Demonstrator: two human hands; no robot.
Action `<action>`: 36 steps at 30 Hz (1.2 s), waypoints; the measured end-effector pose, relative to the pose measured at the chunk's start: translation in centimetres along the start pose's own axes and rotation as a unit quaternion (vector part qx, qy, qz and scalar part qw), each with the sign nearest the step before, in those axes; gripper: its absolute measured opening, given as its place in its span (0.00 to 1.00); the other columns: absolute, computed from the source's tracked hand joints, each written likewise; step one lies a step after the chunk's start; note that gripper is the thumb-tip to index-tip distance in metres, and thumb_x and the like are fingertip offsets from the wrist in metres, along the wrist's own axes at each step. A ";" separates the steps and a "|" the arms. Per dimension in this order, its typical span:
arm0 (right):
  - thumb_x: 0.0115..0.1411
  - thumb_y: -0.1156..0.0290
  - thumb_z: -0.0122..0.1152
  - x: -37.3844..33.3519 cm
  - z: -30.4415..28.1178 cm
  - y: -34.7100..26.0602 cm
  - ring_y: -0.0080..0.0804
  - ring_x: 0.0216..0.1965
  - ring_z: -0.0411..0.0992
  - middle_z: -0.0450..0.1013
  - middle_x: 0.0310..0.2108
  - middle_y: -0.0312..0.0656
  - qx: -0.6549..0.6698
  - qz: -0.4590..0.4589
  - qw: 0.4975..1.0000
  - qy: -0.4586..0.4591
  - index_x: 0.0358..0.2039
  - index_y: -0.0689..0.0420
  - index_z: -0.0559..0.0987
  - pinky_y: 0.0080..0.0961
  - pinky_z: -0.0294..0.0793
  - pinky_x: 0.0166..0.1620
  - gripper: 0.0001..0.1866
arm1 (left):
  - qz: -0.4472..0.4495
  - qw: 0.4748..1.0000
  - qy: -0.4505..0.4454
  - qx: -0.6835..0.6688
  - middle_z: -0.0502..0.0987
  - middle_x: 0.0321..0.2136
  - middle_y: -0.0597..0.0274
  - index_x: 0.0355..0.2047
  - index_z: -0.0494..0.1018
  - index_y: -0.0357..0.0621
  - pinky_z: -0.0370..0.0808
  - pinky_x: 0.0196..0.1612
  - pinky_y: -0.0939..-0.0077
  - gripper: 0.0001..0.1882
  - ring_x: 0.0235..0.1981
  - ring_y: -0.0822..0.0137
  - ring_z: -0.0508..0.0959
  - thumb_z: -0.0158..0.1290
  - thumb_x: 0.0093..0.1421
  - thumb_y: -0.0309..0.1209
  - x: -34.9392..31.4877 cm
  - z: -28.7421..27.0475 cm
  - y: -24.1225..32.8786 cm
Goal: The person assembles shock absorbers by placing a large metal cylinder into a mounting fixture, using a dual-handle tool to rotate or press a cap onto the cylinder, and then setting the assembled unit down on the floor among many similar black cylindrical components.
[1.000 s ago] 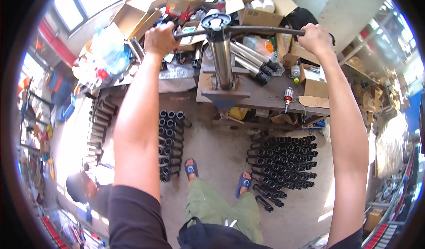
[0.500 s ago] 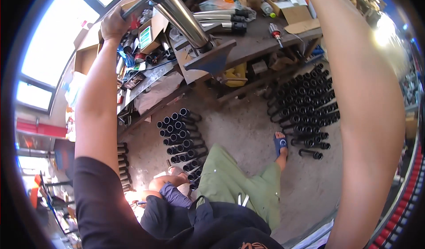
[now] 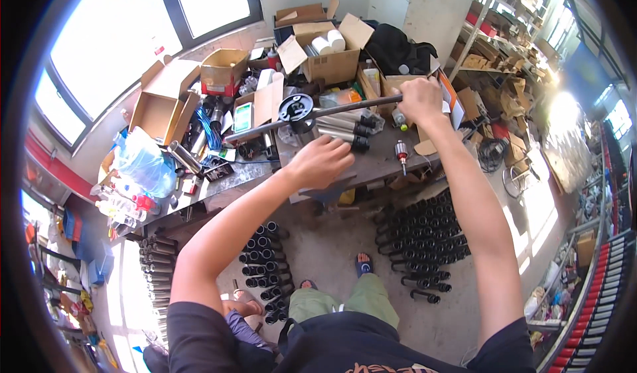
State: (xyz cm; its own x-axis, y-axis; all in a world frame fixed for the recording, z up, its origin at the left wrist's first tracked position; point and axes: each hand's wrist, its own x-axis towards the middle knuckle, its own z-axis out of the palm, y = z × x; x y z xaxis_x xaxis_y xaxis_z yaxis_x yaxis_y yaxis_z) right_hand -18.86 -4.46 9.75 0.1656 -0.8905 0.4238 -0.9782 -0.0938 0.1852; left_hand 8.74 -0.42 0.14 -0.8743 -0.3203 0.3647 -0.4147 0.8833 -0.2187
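A dark metal bar (image 3: 358,104) lies across a round black head with openings (image 3: 296,108), on top of an upright shiny metal cylinder (image 3: 305,131). My right hand (image 3: 421,101) is closed around the bar's right end. Nearer to me, my left hand (image 3: 322,163) is off the bar, palm down with loosely bent fingers, in front of the cylinder and hiding its lower part. Whether it touches the cylinder is unclear. Just beyond its fingers lie several silver tubes with black ends (image 3: 346,129) on the workbench (image 3: 381,159).
A red and silver tool (image 3: 401,154) lies on the bench's right side. Open cardboard boxes (image 3: 332,62) crowd the back. Black tubular parts stand on the floor in a left group (image 3: 264,257) and a right group (image 3: 424,230). Another person's leg (image 3: 245,305) shows at lower left.
The bar has turned about the cylinder. My left hand has left its end and come down near the cylinder; my right hand now shows on the bar's right end. The view has shifted.
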 end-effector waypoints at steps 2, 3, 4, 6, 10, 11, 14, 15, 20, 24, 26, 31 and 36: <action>0.56 0.54 0.63 1.4 -0.7 -0.2 0.37 0.36 0.78 0.79 0.24 0.40 0.029 -0.065 0.997 0.016 0.27 0.48 0.87 0.37 0.69 0.45 0.13 | -0.144 0.925 -0.319 0.146 0.79 0.43 0.60 0.42 0.78 0.50 0.73 0.46 0.69 0.22 0.50 0.59 0.77 0.63 0.47 0.43 4.2 2.5 -2.1; 0.54 0.55 0.65 2.3 -0.7 -0.9 0.37 0.37 0.77 0.79 0.25 0.39 0.039 -0.086 0.995 0.040 0.26 0.47 0.87 0.35 0.68 0.46 0.11 | -0.178 0.854 -0.456 0.178 0.81 0.45 0.59 0.45 0.81 0.52 0.74 0.43 0.69 0.24 0.47 0.59 0.80 0.63 0.49 0.47 4.0 4.8 -5.7; 0.54 0.56 0.66 3.5 0.6 -0.4 0.37 0.38 0.77 0.79 0.26 0.39 0.048 -0.102 0.992 0.064 0.27 0.46 0.87 0.35 0.68 0.47 0.10 | -0.217 0.786 -0.549 0.184 0.81 0.45 0.59 0.44 0.81 0.51 0.75 0.43 0.69 0.26 0.47 0.59 0.80 0.64 0.47 0.48 4.1 6.2 -8.4; 0.53 0.56 0.67 5.0 3.7 4.3 0.37 0.39 0.77 0.79 0.29 0.39 0.069 -0.091 0.991 0.066 0.28 0.45 0.87 0.36 0.70 0.48 0.09 | -0.279 0.700 -0.630 0.186 0.81 0.44 0.59 0.44 0.82 0.51 0.76 0.44 0.68 0.30 0.46 0.60 0.81 0.67 0.41 0.51 5.6 7.7 -10.9; 0.56 0.50 0.65 2.5 10.2 16.8 0.46 0.37 0.76 0.77 0.26 0.44 0.201 -0.004 0.978 0.047 0.25 0.50 0.84 0.42 0.74 0.41 0.17 | -0.335 0.620 -0.688 0.171 0.82 0.44 0.59 0.43 0.83 0.49 0.78 0.46 0.68 0.40 0.45 0.62 0.82 0.72 0.30 0.58 6.6 5.1 -10.4; 0.57 0.49 0.63 -0.3 11.0 20.4 0.47 0.34 0.76 0.77 0.25 0.44 0.173 0.018 0.984 0.044 0.23 0.51 0.83 0.42 0.74 0.39 0.19 | -0.329 0.632 -0.683 0.160 0.82 0.44 0.59 0.43 0.83 0.49 0.78 0.47 0.68 0.42 0.44 0.62 0.82 0.74 0.28 0.59 7.2 3.9 -9.8; 0.58 0.57 0.64 -13.4 18.1 25.5 0.50 0.28 0.74 0.75 0.23 0.46 0.213 0.116 0.970 0.014 0.18 0.55 0.78 0.44 0.72 0.32 0.18 | -0.354 0.732 -0.575 0.091 0.83 0.42 0.56 0.44 0.81 0.44 0.78 0.46 0.66 0.44 0.44 0.59 0.83 0.73 0.31 0.61 2.4 -0.3 -5.2; 0.58 0.57 0.64 -17.9 18.9 24.9 0.52 0.26 0.74 0.74 0.21 0.48 0.224 0.118 0.967 -0.033 0.18 0.56 0.76 0.46 0.71 0.29 0.19 | -0.427 0.749 -0.504 0.054 0.83 0.41 0.52 0.47 0.78 0.42 0.78 0.46 0.64 0.47 0.44 0.57 0.83 0.71 0.33 0.63 0.2 -1.7 -2.9; 0.59 0.50 0.61 -37.6 24.1 13.2 0.53 0.28 0.77 0.75 0.21 0.52 0.337 0.316 0.854 -0.239 0.24 0.59 0.81 0.44 0.73 0.32 0.22 | -0.751 0.485 0.005 -0.448 0.81 0.32 0.49 0.45 0.73 0.40 0.81 0.35 0.57 0.37 0.31 0.53 0.82 0.50 0.60 0.65 -8.7 -0.2 9.9; 0.60 0.49 0.62 -42.0 25.2 7.3 0.34 0.21 0.70 0.70 0.15 0.42 0.411 0.435 0.724 -0.344 0.19 0.62 0.76 0.37 0.66 0.28 0.27 | -0.722 0.168 0.232 -0.629 0.79 0.28 0.49 0.43 0.71 0.42 0.81 0.28 0.55 0.42 0.23 0.52 0.81 0.37 0.61 0.73 -3.3 0.6 14.6; 0.61 0.52 0.65 -42.2 27.0 5.9 0.26 0.14 0.60 0.63 0.12 0.31 0.480 0.460 0.677 -0.315 0.13 0.57 0.69 0.32 0.55 0.21 0.27 | -0.682 0.140 0.272 -0.664 0.78 0.27 0.48 0.44 0.70 0.43 0.81 0.27 0.54 0.43 0.23 0.51 0.81 0.35 0.60 0.74 -0.7 -0.7 14.1; 0.63 0.49 0.62 -39.3 29.4 3.9 0.18 0.10 0.51 0.54 0.12 0.23 0.571 0.523 0.512 -0.373 0.16 0.42 0.61 0.20 0.45 0.14 0.25 | -0.647 0.202 0.299 -0.672 0.78 0.26 0.46 0.46 0.70 0.36 0.82 0.27 0.55 0.41 0.23 0.50 0.81 0.32 0.66 0.67 -0.6 -1.1 12.8; 0.66 0.48 0.56 -38.2 30.8 1.7 0.19 0.12 0.48 0.52 0.14 0.23 0.574 0.547 0.433 -0.429 0.22 0.44 0.65 0.22 0.48 0.18 0.21 | -0.503 0.124 0.330 -0.789 0.78 0.34 0.44 0.50 0.69 0.40 0.81 0.32 0.54 0.42 0.29 0.50 0.80 0.27 0.67 0.67 -1.3 -1.9 11.5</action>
State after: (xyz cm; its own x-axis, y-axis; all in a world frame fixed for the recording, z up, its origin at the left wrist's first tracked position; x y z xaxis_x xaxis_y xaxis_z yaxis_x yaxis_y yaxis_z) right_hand -30.74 15.63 -33.44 -0.1002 -0.4727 -0.8755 0.0880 0.8723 -0.4811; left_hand 5.59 10.85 -1.17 -0.1529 -0.9029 -0.4017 0.7912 -0.3554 0.4977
